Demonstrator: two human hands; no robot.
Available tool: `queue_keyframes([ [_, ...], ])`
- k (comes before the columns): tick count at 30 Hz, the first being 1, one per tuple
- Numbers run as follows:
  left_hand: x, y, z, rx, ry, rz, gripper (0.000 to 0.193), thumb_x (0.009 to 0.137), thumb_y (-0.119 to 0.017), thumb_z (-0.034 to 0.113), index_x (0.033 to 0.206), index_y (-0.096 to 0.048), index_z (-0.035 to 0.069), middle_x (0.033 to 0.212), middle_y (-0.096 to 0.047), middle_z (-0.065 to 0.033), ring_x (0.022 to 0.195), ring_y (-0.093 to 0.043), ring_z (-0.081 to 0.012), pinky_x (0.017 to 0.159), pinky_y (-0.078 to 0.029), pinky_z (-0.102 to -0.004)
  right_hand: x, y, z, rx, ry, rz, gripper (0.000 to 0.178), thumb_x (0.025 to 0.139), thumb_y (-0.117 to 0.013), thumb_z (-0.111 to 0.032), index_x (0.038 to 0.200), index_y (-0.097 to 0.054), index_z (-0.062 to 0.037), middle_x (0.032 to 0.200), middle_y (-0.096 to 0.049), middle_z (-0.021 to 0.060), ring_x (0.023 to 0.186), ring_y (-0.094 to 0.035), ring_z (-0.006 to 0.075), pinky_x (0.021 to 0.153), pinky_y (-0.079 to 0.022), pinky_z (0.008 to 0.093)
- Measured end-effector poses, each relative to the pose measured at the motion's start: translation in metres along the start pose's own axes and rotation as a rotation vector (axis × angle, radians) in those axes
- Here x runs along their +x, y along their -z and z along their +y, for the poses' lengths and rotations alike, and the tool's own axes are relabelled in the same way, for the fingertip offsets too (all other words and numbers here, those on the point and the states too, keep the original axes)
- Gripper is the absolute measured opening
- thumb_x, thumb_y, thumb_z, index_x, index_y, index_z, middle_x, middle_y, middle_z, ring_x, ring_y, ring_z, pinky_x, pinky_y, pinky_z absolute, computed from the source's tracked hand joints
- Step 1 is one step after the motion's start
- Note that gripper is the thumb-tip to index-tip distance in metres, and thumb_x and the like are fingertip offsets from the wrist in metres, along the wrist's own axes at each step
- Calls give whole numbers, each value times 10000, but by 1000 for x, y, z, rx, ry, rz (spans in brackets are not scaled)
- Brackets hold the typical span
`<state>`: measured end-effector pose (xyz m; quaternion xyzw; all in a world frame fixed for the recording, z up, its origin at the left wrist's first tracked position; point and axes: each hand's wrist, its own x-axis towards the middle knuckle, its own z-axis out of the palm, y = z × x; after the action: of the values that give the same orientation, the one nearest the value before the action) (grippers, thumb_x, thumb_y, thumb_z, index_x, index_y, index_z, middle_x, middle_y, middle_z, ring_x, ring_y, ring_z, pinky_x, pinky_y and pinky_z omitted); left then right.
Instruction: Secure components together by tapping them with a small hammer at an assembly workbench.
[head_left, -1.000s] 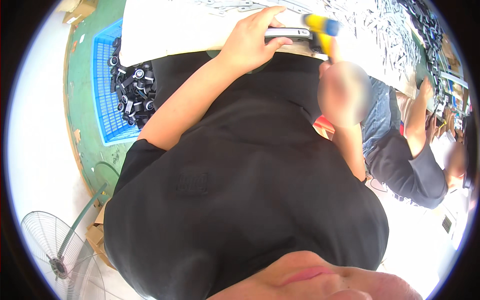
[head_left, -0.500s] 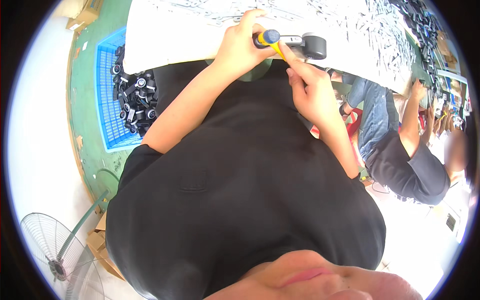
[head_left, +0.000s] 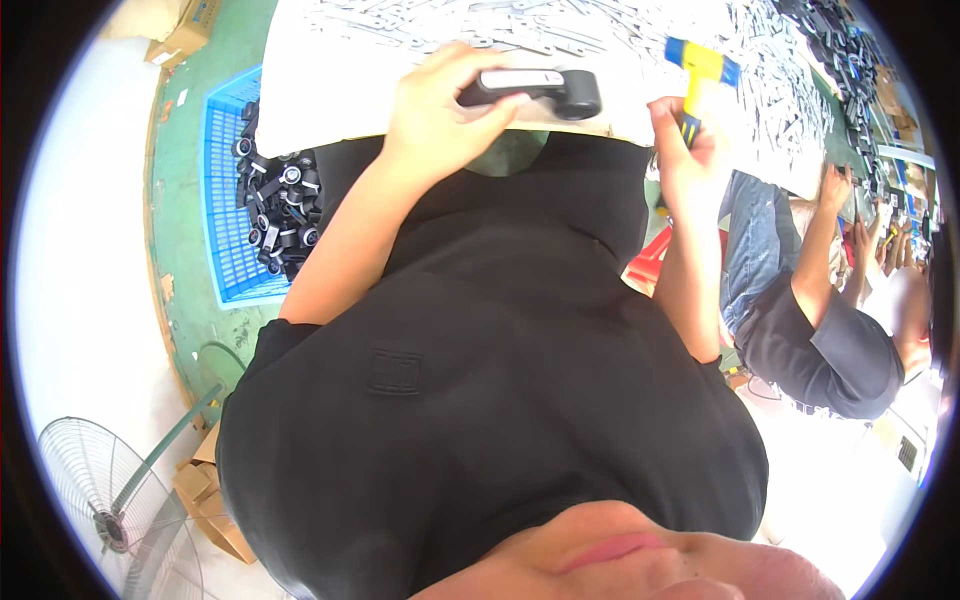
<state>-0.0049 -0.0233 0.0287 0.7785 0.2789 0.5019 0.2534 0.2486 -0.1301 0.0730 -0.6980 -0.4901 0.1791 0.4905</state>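
My left hand (head_left: 428,118) is closed around one end of a black part (head_left: 576,94) with a pale strip along its top and a round black knob at its free end. It is held over the table's near edge. Off to the right, my right hand (head_left: 690,168) grips the handle of a small mallet (head_left: 706,64) with a yellow head and blue faces. The mallet's head is up and apart from the black part. Many flat grey metal strips (head_left: 560,30) lie spread across the white table (head_left: 330,100) beyond my hands.
A blue plastic crate (head_left: 222,200) with a heap of similar black parts (head_left: 285,205) stands on the floor at left. At right sits a co-worker (head_left: 825,345). A red stool (head_left: 650,258) shows beside my right forearm. A fan (head_left: 110,530) stands at lower left.
The mallet has swung up and right, away from the black part it was over, with my right hand. My left hand has shifted left with the part.
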Motion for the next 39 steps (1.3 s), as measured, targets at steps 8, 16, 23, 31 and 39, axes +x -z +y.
queue_keyframes([
  [8, 21, 6, 28, 411, -128, -171, 319, 785, -796, 80, 1089, -701, 68, 994, -709, -79, 981, -661, -293, 864, -550, -412, 72, -53, 7, -565, 288, -190, 241, 919, -771, -295, 1073, -803, -112, 753, -714, 120, 666, -697, 223, 682, -542, 353],
  [16, 6, -15, 30, 671, -135, -358, 317, 835, -802, 194, 1122, -715, 92, 1048, -711, -49, 1082, -652, -247, 1050, -463, -430, 85, -103, 3, -550, 344, -420, 269, 891, -786, -352, 972, -773, -96, 729, -684, 154, 699, -683, 347, 688, -540, 436],
  [23, 4, 3, 28, 751, -18, -321, 398, 809, -838, 273, 1153, -725, 109, 1095, -720, -43, 1113, -637, -252, 1072, -444, -459, 61, -75, -26, -330, 189, -196, 209, 931, -759, -270, 1025, -763, -84, 714, -706, 76, 625, -658, 196, 614, -513, 340],
  [31, 3, -5, 28, -76, -17, 22, 383, 837, -813, 119, 1202, -715, 59, 970, -739, -105, 879, -682, -293, 852, -533, -413, 8, -64, -35, 653, -124, -512, 218, 956, -773, -103, 1161, -758, -30, 640, -616, -54, 451, -405, -5, 415, -275, 209],
  [39, 12, 35, 30, 254, -142, -169, 313, 899, -737, 164, 1205, -745, 95, 871, -697, -69, 925, -641, -267, 982, -432, -434, 6, -58, -31, 658, -116, -278, 93, 1004, -691, -70, 1059, -715, 1, 700, -637, 19, 448, -391, 11, 410, -274, 211],
])
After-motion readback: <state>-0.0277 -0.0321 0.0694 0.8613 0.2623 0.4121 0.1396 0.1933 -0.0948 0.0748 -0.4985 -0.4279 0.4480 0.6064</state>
